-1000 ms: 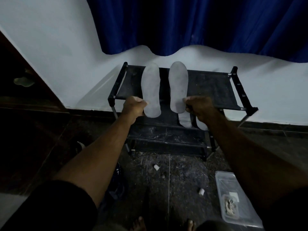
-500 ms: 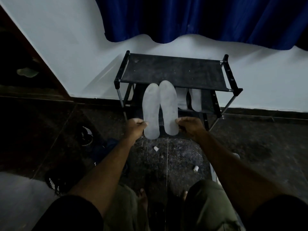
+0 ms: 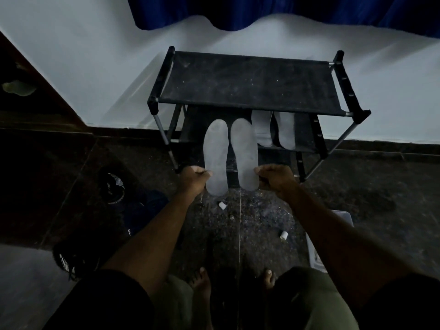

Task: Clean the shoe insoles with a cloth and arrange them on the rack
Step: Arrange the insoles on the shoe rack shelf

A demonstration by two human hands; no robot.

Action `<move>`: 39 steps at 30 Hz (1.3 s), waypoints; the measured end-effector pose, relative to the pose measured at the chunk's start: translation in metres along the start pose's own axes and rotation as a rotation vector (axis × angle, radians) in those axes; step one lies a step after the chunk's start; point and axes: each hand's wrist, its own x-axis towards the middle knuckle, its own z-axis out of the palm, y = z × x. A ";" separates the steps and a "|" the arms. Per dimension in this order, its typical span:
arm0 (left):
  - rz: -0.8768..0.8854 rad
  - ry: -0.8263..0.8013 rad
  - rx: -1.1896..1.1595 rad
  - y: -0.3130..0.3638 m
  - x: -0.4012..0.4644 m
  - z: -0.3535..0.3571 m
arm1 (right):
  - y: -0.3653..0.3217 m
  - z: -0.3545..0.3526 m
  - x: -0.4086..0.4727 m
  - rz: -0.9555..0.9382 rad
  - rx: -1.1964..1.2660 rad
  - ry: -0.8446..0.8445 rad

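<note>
- insoles: 4 grey ones in view; 2 held, 2 on the rack
- left hand (image 3: 194, 178) grips the left held insole (image 3: 216, 156) at its heel-end edge, fingers clenched on it; right hand (image 3: 276, 178) grips the right held insole (image 3: 245, 154) the same way, fingers clenched on it
- held pair: side by side, narrow gap between them, toes pointing toward the wall, heels toward the person; both in the air in front of the rack's lower tier, not resting on anything
- other 2: left shelved insole (image 3: 262, 128) and right shelved insole (image 3: 285, 129) lie on the lower shelf (image 3: 303, 136), right half, just beside each other; far ends hidden under the top tier
- rack (image 3: 250, 84): 1, black, metal tubes with fabric tiers; top tier bare and dusty; back against the wall; how many tiers below the lower shelf, cannot tell
- floor (image 3: 357, 198): dark speckled stone, gritty in front of the rack; 2 small white bits on it, one (image 3: 222, 205) just below the held insoles, one (image 3: 283, 235) nearer the right forearm
- clear plastic container (image 3: 316, 256) on the floor under the right arm, mostly hidden
- dark shoes with white stripes at left: one (image 3: 114, 186), another (image 3: 69, 260) nearer the person; dark blue cloth-like item (image 3: 142, 208) between them, too dim to identify
- 2 bare feet (image 3: 202, 282) at the bottom, olive trousers
- room: pale wall (image 3: 83, 55), blue curtain (image 3: 262, 8) hanging above the rack; lighting very dim
</note>
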 end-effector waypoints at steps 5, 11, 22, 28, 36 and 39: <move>0.049 0.014 -0.044 0.023 0.059 0.017 | -0.023 -0.004 0.063 -0.036 -0.038 0.042; 0.125 0.038 -0.026 0.059 0.127 0.034 | -0.048 -0.005 0.123 -0.068 -0.096 0.098; 0.130 0.042 -0.026 0.065 0.193 0.053 | -0.050 0.028 0.183 -0.003 -0.035 0.059; 0.084 0.034 -0.014 0.057 0.208 0.057 | -0.045 0.028 0.199 -0.097 -0.132 0.109; 0.019 0.025 -0.142 0.056 0.211 0.059 | -0.041 0.035 0.213 -0.101 -0.264 0.204; 0.034 0.055 -0.154 0.054 0.213 0.058 | -0.040 0.036 0.215 -0.103 -0.303 0.197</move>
